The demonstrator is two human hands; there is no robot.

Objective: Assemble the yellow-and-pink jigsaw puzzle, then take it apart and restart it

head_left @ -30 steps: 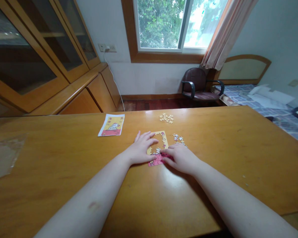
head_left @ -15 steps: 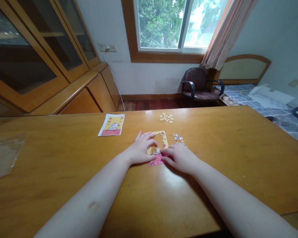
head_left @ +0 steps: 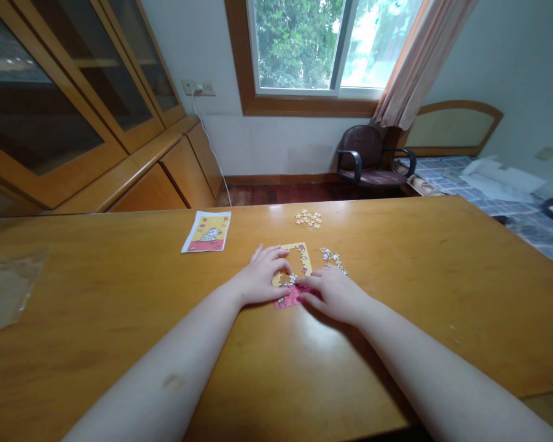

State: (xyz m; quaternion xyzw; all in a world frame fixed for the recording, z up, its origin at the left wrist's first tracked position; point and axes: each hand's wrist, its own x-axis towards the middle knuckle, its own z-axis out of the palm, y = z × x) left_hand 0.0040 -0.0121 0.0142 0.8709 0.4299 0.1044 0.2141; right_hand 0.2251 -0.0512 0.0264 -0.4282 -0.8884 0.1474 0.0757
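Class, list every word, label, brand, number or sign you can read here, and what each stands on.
None: no text can be read anywhere.
Picture sheet: a drawing; any print is too small to read.
Puzzle: small printed shapes, none readable as text.
Clear bag: no readable lettering.

I am seeing smooth, glossy wood shining on the table [head_left: 96, 294], a matt, card-like jigsaw puzzle [head_left: 289, 297], a paper picture sheet [head_left: 207, 233], clear plastic film [head_left: 9, 288], a cloth curtain [head_left: 408, 67].
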